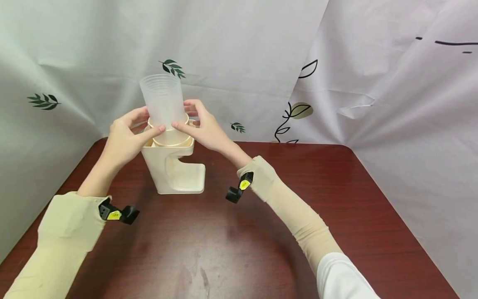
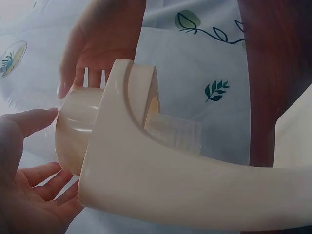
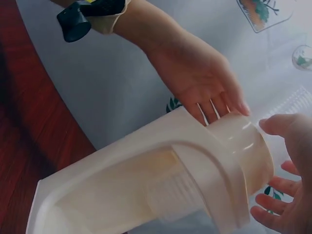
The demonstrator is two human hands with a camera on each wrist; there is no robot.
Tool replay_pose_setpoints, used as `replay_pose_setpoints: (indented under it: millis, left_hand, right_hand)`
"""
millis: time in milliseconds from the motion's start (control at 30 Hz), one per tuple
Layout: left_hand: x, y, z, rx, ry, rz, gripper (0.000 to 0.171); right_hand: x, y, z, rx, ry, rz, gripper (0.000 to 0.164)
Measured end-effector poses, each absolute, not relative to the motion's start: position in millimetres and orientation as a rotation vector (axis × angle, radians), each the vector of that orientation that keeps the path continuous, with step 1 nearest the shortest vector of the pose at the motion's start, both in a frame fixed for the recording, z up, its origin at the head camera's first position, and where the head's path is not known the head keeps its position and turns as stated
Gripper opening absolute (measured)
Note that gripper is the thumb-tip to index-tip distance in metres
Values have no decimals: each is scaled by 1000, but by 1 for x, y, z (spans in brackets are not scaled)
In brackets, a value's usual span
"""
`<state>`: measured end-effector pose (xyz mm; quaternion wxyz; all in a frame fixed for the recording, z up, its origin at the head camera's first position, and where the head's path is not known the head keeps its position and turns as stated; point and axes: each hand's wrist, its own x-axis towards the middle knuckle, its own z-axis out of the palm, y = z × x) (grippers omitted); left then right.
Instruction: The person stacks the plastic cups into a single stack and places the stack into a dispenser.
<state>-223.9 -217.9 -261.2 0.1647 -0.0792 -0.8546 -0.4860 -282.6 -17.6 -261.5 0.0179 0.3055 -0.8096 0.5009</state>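
Observation:
A cream cup dispenser point(image 1: 157, 170) stands upright on the table with a stack of clear plastic cups point(image 1: 163, 97) rising from its top. Round the stack sits a cream cylindrical collar point(image 2: 75, 131). From the left, my left hand point(image 1: 127, 135) grips the collar, its thumb at the rim and its fingers curled behind. My right hand point(image 1: 207, 128) holds the opposite side the same way, thumb in front and fingers partly hidden. Inside the dispenser's opening, the lower cups point(image 3: 175, 195) show in the right wrist view.
The dark red wooden table point(image 1: 239, 236) extends in front and to the right. A pale curtain point(image 1: 231, 50) with leaf prints hangs close behind the dispenser. Black cameras point(image 1: 119, 214) are strapped to both wrists over beige sleeves.

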Motion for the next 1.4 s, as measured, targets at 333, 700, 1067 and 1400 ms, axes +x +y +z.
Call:
replay_pose_setpoints:
  millis: [333,700,1067,1400]
  left_hand:
    - [-225,-234,-267,46,-2345,-1389,49]
    - [-235,-251,-270,123,-2704,-1361,60]
    - [-237,-252,-276,55,-2708,-1467,63]
    - [-236,-252,-277,42,-2703,-1464,62]
  right_hand:
    - [-280,-19,-223,1050,-2374,1325,75]
    - [-283,-43,-169,1344,-2616,291,66]
    - [-288,-48,-178,1333,-2705,218,62]
    - [-290,-47,-201,1382,-2698,204,63]
